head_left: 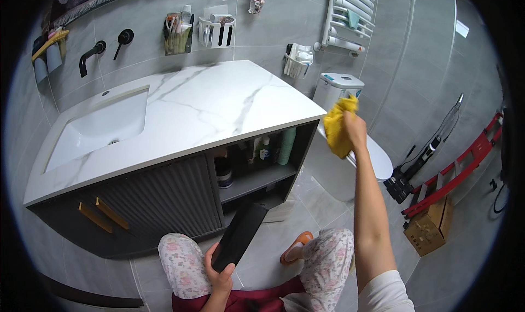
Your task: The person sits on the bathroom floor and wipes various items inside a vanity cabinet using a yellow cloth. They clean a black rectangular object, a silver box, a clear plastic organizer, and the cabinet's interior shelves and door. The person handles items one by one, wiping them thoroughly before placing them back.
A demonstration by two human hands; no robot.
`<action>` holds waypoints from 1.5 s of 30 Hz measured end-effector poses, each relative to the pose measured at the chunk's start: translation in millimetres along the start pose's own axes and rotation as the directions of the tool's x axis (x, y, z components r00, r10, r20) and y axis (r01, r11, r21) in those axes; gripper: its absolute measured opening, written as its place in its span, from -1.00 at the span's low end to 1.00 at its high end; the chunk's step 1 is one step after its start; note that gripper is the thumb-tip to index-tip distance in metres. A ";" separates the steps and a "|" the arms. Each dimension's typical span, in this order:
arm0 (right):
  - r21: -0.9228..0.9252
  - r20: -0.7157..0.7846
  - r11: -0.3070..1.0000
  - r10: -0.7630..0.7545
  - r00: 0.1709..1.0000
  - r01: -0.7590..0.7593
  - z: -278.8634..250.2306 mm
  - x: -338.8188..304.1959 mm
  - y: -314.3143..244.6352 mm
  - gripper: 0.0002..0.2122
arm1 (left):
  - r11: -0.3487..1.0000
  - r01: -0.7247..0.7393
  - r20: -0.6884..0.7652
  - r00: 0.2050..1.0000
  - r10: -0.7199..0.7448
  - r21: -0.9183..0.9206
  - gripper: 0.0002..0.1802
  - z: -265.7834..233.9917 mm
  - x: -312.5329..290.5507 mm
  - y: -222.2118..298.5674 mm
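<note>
My left hand (220, 272) is closed round the lower end of a black, flat, box-like object (240, 236), held tilted over my knees in front of the vanity cabinet. What kind of object it is, I cannot make out. Out to the right, my right arm is stretched forward. A crumpled yellow cloth (339, 130) is bunched in my right hand (355, 130), beside the right corner of the white marbled countertop (219, 101) and in front of the toilet (377, 157). The fingers of that hand are partly hidden by the cloth.
Bottles, including a green one (287, 146), stand on the open cabinet shelf (257, 182). A sink (104, 126) is set into the countertop at left, below a black wall tap (92, 57). At right are a red stepladder (462, 169), a cardboard box (429, 230) and a floor cleaner (413, 175).
</note>
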State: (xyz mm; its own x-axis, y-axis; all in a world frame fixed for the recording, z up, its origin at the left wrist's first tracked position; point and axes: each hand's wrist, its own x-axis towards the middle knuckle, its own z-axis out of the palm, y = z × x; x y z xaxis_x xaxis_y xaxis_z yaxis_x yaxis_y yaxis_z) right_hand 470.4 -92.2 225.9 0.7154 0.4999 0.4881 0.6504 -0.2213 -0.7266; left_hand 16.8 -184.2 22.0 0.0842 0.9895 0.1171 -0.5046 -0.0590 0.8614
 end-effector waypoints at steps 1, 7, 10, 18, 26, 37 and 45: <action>0.152 -0.059 0.986 0.080 0.995 -0.070 -14.2 1.0 31.3 -0.56 | 1.000 -0.006 0.016 1.000 0.006 -0.003 -0.21 -0.8 1.5 -6.1; 0.963 0.234 -0.126 -0.048 0.971 -0.239 -11.6 -113.3 78.0 -0.67 | 0.994 -0.091 -0.014 0.996 0.092 0.055 -0.30 -7.5 6.6 -7.4; 0.926 0.342 -0.181 0.039 0.939 -0.330 6.0 -196.2 95.4 -0.69 | 0.989 -0.081 -0.030 0.996 0.085 0.120 -0.29 11.4 7.9 -3.0; 0.581 0.814 -0.071 0.062 0.578 -0.811 78.7 -379.8 39.1 -0.58 | 0.779 -0.295 0.127 0.954 0.271 0.554 -0.18 44.5 15.0 -39.2; 0.614 0.782 -0.022 0.151 0.604 -0.789 93.4 -376.0 6.5 -0.44 | 0.399 -0.637 0.582 0.768 0.266 0.659 -0.28 34.9 17.7 -55.8; 0.790 0.555 -0.067 0.500 0.665 -0.609 83.5 -303.3 32.6 -0.64 | 0.503 -0.716 0.727 0.649 0.224 0.483 -0.26 36.6 5.1 -44.2; 0.758 0.499 0.086 0.564 0.658 -0.647 103.4 -324.8 49.5 -0.71 | 0.550 -0.628 0.673 0.724 0.152 0.551 -0.20 31.8 -1.4 -48.5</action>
State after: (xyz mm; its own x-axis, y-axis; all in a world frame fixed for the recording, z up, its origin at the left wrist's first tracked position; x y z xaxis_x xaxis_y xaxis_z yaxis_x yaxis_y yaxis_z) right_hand 243.8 -179.0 -18.5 0.7104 0.6219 -0.3296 -0.6007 0.2918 -0.7443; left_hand 68.5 -186.9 -4.3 0.5628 0.6186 0.5482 0.1433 -0.7262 0.6723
